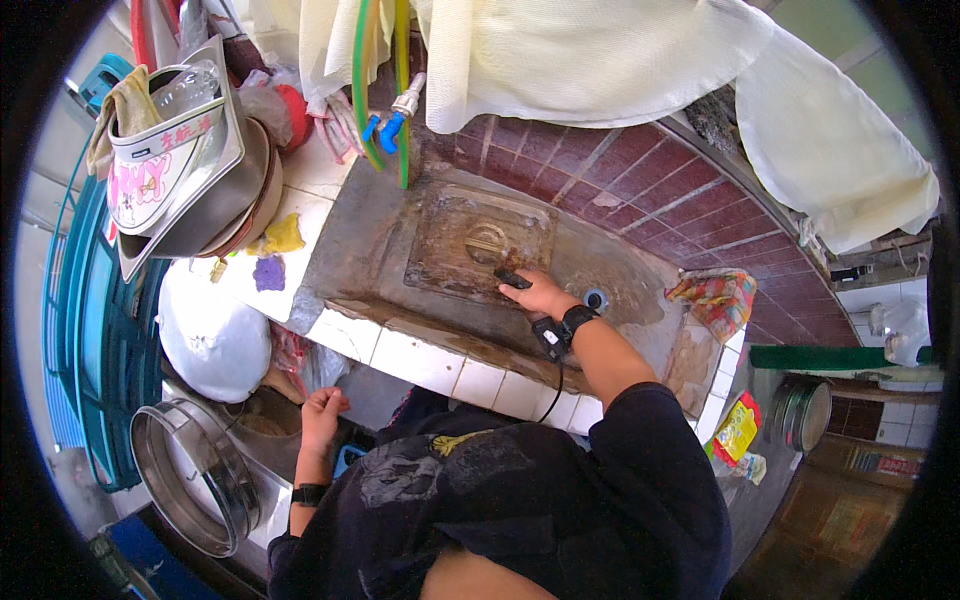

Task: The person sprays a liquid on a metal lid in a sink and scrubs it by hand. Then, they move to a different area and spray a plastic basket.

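My right hand (541,294) grips a dark scrubbing pad (513,279) against the lower right part of a stained metal lid (450,238). That lid, with a recessed handle in its middle, lies flat in a concrete sink (360,232). Just right of my right wrist is a round drain fitting (595,300) in the sink floor. My left hand (324,409) is raised outside the tiled sink edge, its fingers curled, with nothing visible in it. Above the lid hang green-yellow hoses (361,90) and a blue-handled valve (391,129).
Stacked metal pans (247,187) stand left of the sink, by a purple cloth (269,274) and a yellow cloth (283,234). A white round lid (214,330) and metal steamer rings (187,476) are lower left. A checked cloth (716,300) drapes over the right ledge.
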`<state>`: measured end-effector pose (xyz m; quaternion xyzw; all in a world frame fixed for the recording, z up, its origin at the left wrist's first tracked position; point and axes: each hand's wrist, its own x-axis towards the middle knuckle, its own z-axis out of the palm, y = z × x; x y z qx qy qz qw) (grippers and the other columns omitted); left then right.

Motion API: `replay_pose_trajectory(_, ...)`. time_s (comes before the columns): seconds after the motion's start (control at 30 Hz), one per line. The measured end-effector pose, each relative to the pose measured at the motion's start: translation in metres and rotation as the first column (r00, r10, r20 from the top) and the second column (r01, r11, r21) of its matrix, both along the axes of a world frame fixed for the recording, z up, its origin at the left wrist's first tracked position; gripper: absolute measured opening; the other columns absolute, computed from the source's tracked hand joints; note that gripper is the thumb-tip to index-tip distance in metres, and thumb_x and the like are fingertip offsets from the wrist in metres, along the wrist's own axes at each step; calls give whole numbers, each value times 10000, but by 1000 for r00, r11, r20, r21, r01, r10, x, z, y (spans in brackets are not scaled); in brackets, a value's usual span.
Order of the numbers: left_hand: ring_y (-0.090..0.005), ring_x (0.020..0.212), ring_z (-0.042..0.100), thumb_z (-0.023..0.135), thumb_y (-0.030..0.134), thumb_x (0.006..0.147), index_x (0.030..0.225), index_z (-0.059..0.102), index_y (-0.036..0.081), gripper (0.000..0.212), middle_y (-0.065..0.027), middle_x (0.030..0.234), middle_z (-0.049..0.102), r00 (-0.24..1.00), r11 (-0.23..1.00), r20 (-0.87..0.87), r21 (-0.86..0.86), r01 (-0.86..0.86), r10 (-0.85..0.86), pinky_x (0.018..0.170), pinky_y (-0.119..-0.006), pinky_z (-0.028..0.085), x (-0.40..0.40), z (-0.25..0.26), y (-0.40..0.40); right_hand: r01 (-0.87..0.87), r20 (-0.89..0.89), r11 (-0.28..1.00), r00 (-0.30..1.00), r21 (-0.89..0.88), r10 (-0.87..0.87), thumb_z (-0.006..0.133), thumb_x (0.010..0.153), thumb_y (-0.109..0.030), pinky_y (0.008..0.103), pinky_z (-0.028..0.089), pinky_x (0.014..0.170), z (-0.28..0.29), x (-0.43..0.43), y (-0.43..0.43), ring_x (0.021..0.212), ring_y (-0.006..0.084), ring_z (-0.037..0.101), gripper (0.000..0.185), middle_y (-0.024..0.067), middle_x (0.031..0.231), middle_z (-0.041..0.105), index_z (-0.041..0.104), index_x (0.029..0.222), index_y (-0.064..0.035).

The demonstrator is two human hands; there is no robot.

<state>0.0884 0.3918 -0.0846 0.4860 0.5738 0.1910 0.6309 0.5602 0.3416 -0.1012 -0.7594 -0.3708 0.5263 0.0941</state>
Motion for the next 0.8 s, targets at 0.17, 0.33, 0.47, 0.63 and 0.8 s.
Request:
replay_pose_trajectory(0.17, -134, 667, 581, 544, 136, 874, 923, 576, -33, 179, -57, 742, 600, 999, 999, -27, 27, 32, -31, 631, -248, 477, 9, 10, -1, 53, -63, 999, 997, -12, -54, 550, 785, -554, 409, 277, 1035, 18, -1, -22, 1289, 317, 262, 765, 141, 1404, 280, 309, 1365, -117)
replay_pose_trajectory(0.33, -129, 675, 586, 543, 149, 879, 943, 576, -32, 195, -59, 770, 611, 995, 996, -60, 34, 80, -78, 632, -243, 479, 17, 16, -1, 225, -318, 972, 928, 60, -195, 615, 769, -511, 377, 322, 972, -23, 24, -44, 1201, 258, 371, 684, 107, 1327, 393, 417, 1299, -128)
replay_pose_trajectory(0.47, -124, 674, 587, 542, 151, 881, 950, 573, -28, 195, -65, 776, 617, 998, 998, -9, 11, 56, -56, 629, -237, 478, 11, 6, -8, 343, -450, 905, 869, 251, -205, 617, 810, -423, 311, 384, 851, -45, 33, -53, 971, 167, 509, 436, 34, 1066, 581, 569, 1122, -122)
replay_pose_trajectory(0.63, -120, 690, 578, 542, 149, 881, 926, 573, -14, 173, -57, 773, 606, 997, 997, -18, -1, 79, -79, 640, -239, 476, 22, 13, -17, 366, -462, 826, 874, 429, -147, 596, 833, -394, 286, 405, 788, -20, 26, -53, 883, 135, 517, 394, 18, 971, 582, 555, 1100, -107)
replay_pose_trajectory(0.8, -119, 699, 577, 541, 148, 879, 925, 573, -17, 174, -57, 777, 603, 995, 995, -34, 6, 95, -95, 645, -239, 475, 22, 13, -21, 337, -419, 831, 897, 442, -141, 602, 837, -349, 275, 406, 798, -17, 21, -56, 902, 133, 519, 368, 26, 993, 587, 557, 1090, -85)
